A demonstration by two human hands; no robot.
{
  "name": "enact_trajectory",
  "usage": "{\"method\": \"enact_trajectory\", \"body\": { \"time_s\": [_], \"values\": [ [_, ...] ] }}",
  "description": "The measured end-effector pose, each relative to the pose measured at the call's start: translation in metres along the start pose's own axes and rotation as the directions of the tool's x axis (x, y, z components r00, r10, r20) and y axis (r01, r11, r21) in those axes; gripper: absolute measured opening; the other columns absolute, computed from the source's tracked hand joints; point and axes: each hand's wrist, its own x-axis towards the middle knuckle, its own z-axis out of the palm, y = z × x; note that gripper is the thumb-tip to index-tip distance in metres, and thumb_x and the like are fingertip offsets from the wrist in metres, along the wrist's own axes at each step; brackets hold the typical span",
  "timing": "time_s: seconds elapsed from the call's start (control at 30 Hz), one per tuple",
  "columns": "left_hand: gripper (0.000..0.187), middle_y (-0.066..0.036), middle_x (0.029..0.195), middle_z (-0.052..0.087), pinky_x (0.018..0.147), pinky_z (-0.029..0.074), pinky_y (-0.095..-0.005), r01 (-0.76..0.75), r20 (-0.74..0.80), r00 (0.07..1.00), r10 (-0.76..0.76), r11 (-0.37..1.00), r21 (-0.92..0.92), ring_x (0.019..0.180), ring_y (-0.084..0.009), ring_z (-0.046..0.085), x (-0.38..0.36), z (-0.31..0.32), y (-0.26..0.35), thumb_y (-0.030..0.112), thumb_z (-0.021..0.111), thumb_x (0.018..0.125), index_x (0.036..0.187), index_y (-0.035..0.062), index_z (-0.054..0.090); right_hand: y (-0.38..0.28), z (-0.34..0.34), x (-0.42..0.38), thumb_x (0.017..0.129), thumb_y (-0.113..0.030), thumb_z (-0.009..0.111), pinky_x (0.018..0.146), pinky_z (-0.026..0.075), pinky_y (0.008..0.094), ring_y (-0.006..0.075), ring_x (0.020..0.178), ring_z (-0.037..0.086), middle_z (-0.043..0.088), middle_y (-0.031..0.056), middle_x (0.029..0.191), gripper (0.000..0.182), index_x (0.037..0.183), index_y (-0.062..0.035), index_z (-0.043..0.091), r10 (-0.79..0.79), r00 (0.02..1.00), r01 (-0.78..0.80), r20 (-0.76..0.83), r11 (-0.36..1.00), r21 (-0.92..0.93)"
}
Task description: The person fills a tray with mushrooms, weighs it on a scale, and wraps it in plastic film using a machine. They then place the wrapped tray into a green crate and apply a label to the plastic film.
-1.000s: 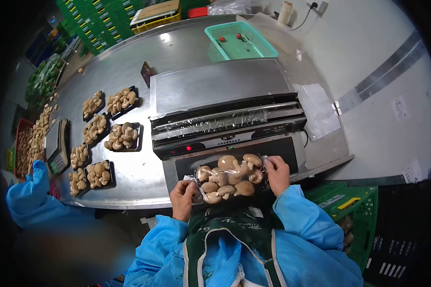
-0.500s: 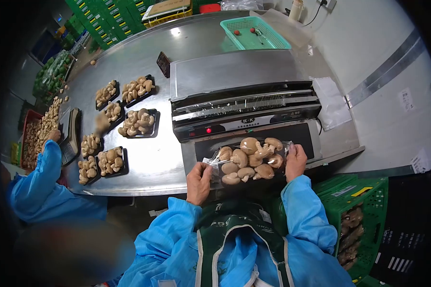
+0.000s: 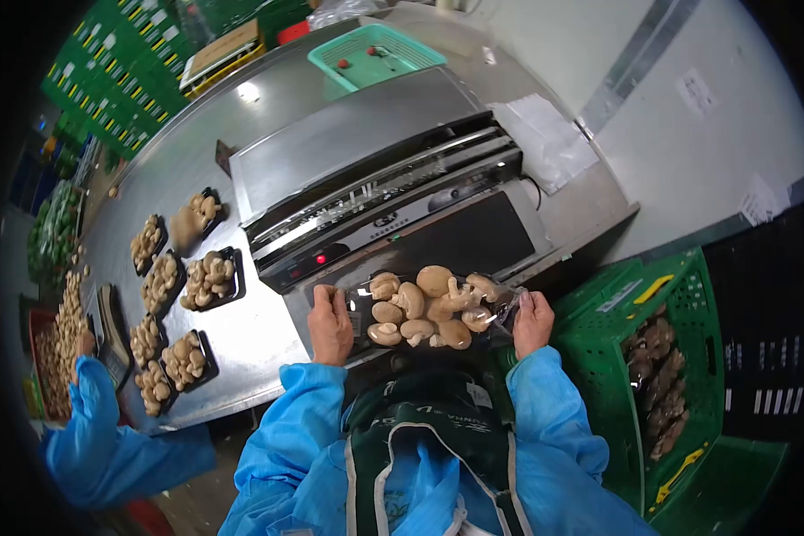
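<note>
A tray of brown mushrooms under clear plastic film hangs between my two hands at the front edge of the wrapping machine. My left hand is closed on the film at the tray's left end. At the right end, my right hand pinches the gathered film, which stretches toward the fingers. Just beyond the tray lies the machine's dark plate. Behind that stands the film wrapping machine, its red light lit. The tray's underside is hidden.
Several unwrapped mushroom trays stand on the metal table to the left. A co-worker's hand is near loose mushrooms and a scale. A green crate holding packs stands at the right. A mint basket sits behind the machine.
My view has turned to the right, so the table and machine look tilted and shifted left. Both hands still hold the wrapped tray, now nearer the machine's front edge.
</note>
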Motion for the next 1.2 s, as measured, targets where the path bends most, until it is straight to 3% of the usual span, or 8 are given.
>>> {"method": "enact_trajectory", "body": {
  "time_s": [0.3,0.4,0.5,0.57,0.63,0.9,0.97,1.2],
  "values": [
    [0.010,-0.017,0.078,0.061,0.057,0.045,-0.0490,-0.391,0.423,0.879,0.219,0.839,0.379,0.070,-0.0381,0.060,0.042,0.039,0.011,0.015,0.049,0.087,0.089,0.0070,0.044,0.084,0.064,-0.002,0.091,-0.013,0.052,0.067,0.045,0.0270,0.0127,0.075,0.054,0.060,0.0053,0.088,0.012,0.093,-0.0024,0.057,0.052,0.996,-0.088,0.078,0.815,0.572],
    [0.014,-0.014,0.077,0.062,0.058,0.048,-0.0414,0.013,0.445,0.895,0.037,0.994,-0.108,0.068,-0.0295,0.063,0.017,0.059,-0.011,0.017,0.053,0.087,0.094,0.0056,0.048,0.120,0.052,-0.015,0.091,-0.021,0.053,0.071,0.041,0.0275,0.0155,0.076,0.051,0.056,0.0042,0.086,0.019,0.088,-0.0036,0.057,0.203,0.582,-0.813,0.788,0.109,0.572],
    [0.015,-0.007,0.078,0.059,0.059,0.048,-0.0321,0.309,0.433,0.901,0.033,0.652,-0.692,0.069,-0.0170,0.059,-0.019,0.015,0.066,0.017,0.054,0.091,0.097,0.0038,0.054,0.065,0.040,-0.056,0.092,-0.023,0.053,0.072,0.039,0.0280,0.0161,0.076,0.049,0.054,0.0039,0.085,0.020,0.086,-0.0039,0.057,-0.094,0.465,-0.858,0.880,0.198,0.474],
    [0.014,-0.008,0.082,0.058,0.064,0.047,-0.0294,-0.407,0.523,0.712,0.469,0.882,-0.237,0.075,-0.0190,0.057,-0.040,-0.028,0.063,0.017,0.058,0.090,0.094,0.0043,0.056,0.014,0.022,-0.093,0.092,-0.025,0.053,0.072,0.038,0.0284,0.0164,0.077,0.049,0.053,0.0037,0.085,0.022,0.085,-0.0042,0.056,-0.312,0.386,-0.832,0.868,0.289,0.473],
    [0.031,-0.010,0.083,0.058,0.067,0.046,-0.0310,0.611,0.580,0.770,0.267,-0.044,-0.791,0.077,-0.0234,0.058,-0.069,-0.036,0.074,0.032,0.065,0.085,0.092,0.0028,0.058,-0.026,0.007,-0.123,0.092,-0.026,0.053,0.073,0.037,0.0287,0.0168,0.077,0.048,0.052,0.0035,0.084,0.023,0.085,-0.0044,0.056,-0.492,0.315,-0.781,0.812,0.352,0.516],
    [0.091,-0.035,0.143,0.016,0.093,-0.013,-0.0664,0.426,0.455,-0.079,0.887,0.443,-0.789,0.137,-0.0455,-0.002,-0.032,-0.070,0.134,0.066,0.044,0.082,0.133,-0.0086,0.037,-0.115,0.001,-0.122,0.090,-0.027,0.056,0.103,0.032,0.0350,0.0200,0.123,0.041,0.043,0.0116,0.131,0.048,0.130,-0.0041,0.043,-0.124,-0.146,-0.481,0.981,0.876,0.039],
    [0.091,-0.033,0.144,0.015,0.097,-0.010,-0.0644,0.389,0.448,-0.133,0.884,0.463,-0.797,0.137,-0.0448,-0.003,-0.033,-0.071,0.129,0.062,0.045,0.084,0.137,-0.0102,0.028,-0.109,-0.008,-0.154,0.089,-0.025,0.057,0.096,0.035,0.0324,0.0184,0.110,0.045,0.046,0.0082,0.116,0.041,0.119,0.0003,0.045,-0.163,0.153,0.140,0.975,0.980,0.141],
    [0.078,-0.033,0.145,0.012,0.109,0.011,-0.0484,0.649,0.453,-0.164,0.876,0.441,-0.620,0.137,-0.0433,0.009,-0.034,-0.072,0.122,0.048,0.043,0.092,0.136,-0.0140,0.024,-0.117,0.037,-0.108,0.086,-0.011,0.051,0.097,0.037,0.0309,0.0175,0.110,0.048,0.051,0.0090,0.114,0.039,0.123,-0.0018,0.042,0.140,0.332,-0.402,0.933,0.916,0.006]
  ]
}}
